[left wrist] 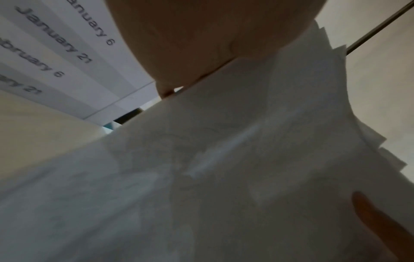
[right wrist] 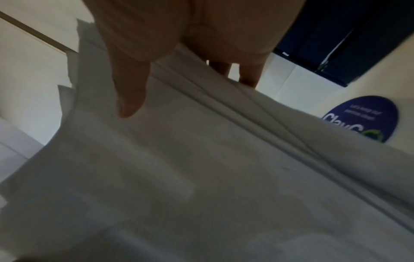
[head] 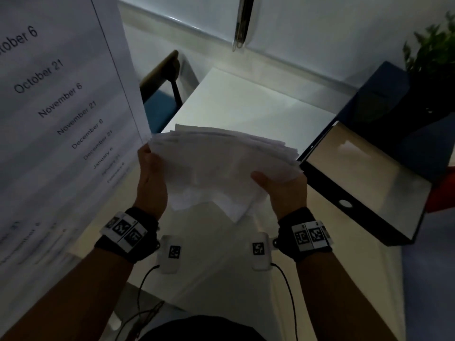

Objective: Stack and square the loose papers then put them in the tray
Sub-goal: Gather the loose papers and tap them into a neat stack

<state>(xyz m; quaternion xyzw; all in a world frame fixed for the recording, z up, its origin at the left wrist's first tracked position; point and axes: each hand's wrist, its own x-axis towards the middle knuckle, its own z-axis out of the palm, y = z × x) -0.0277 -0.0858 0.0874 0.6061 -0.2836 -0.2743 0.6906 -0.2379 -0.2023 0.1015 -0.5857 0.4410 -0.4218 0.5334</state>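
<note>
Right thumb (right wrist: pixel 131 92) on top and fingers underneath, left hand (head: pixel 151 183) clamped on the other edge, so both grip the papers (head: pixel 221 163) above the desk. Gathered, but edges look fanned; squaring's left, and the tray (head: pixel 364 183) to the right sits empty.

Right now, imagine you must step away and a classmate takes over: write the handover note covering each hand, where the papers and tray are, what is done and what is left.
Left hand: grips the left side of the paper stack.
Right hand: grips its right side, thumb on top.
Stack: gathered and held above the white table, edges fanned and uneven, not squared.
Tray: black, on the right, nothing visible inside it.
Done: sheets collected in one bundle.
Left: tap the edges square, then lay the stack in the tray.
</note>
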